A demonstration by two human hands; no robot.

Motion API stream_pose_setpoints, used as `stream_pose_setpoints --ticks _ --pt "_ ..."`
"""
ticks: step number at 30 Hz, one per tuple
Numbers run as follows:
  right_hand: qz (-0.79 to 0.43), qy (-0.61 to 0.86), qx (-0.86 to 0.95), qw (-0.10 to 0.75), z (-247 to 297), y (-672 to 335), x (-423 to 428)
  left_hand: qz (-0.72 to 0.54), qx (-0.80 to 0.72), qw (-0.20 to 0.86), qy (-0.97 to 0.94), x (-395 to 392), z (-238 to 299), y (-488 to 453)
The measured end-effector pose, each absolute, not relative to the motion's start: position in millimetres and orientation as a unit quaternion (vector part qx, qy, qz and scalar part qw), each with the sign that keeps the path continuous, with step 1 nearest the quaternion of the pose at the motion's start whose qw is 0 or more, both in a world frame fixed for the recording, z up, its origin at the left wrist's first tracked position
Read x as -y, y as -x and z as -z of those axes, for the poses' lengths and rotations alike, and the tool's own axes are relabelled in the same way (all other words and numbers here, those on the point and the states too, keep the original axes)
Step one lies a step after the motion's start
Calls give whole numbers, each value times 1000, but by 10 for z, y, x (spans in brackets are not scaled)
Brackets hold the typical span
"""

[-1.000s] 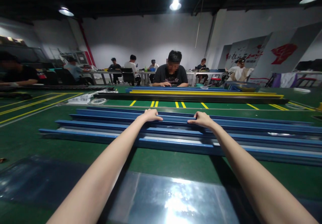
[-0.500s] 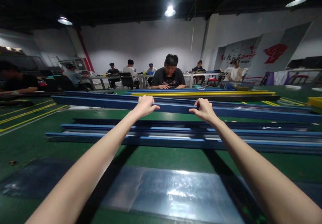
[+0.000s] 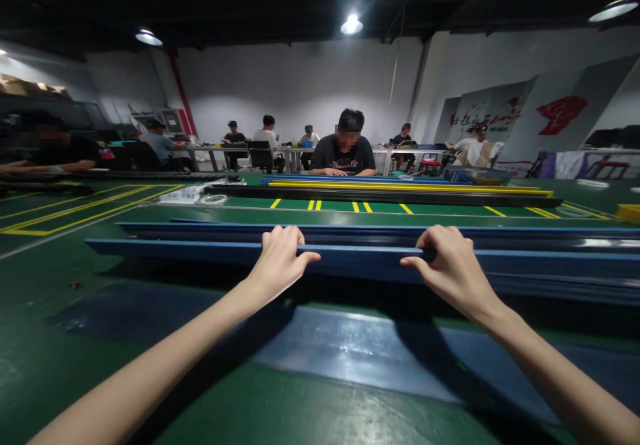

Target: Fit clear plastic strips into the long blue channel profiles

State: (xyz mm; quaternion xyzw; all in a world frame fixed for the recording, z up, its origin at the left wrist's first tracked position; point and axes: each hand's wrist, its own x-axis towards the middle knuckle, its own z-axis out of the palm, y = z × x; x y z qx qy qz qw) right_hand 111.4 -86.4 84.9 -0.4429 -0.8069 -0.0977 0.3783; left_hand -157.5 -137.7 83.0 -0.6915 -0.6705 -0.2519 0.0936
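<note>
Both my hands grip the near edge of a long blue profile strip [image 3: 360, 262] that runs across the view. My left hand [image 3: 281, 257] is closed over its top edge, thumb on the near side. Farther right, my right hand [image 3: 454, 264] pinches the same edge, its fingertips partly hidden behind the strip. More blue profile strips [image 3: 360, 234] lie just beyond, parallel to it. Below, a shiny transparent sheet [image 3: 345, 338] lies flat, crossed by the shadows of my arms.
Yellow strips [image 3: 410, 188] and a long black strip [image 3: 390, 197] lie across the green table [image 3: 60, 292]. A person in a black T-shirt [image 3: 340, 155] sits opposite. Several other people sit farther back. Yellow tape lines [image 3: 115, 198] mark the left side.
Both hands have drawn the held blue strip closer to me, in front of the other blue strips. My view has turned slightly left.
</note>
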Motion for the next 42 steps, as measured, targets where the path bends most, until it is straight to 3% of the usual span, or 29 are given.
stream_pose_setpoints --ticks 17,42 --pt "-45 500 804 319 -293 -1119 941 202 644 40 737 1492 -393 1631" --pt "-26 485 818 309 -201 -1143 946 200 660 15 724 1482 -291 1588"
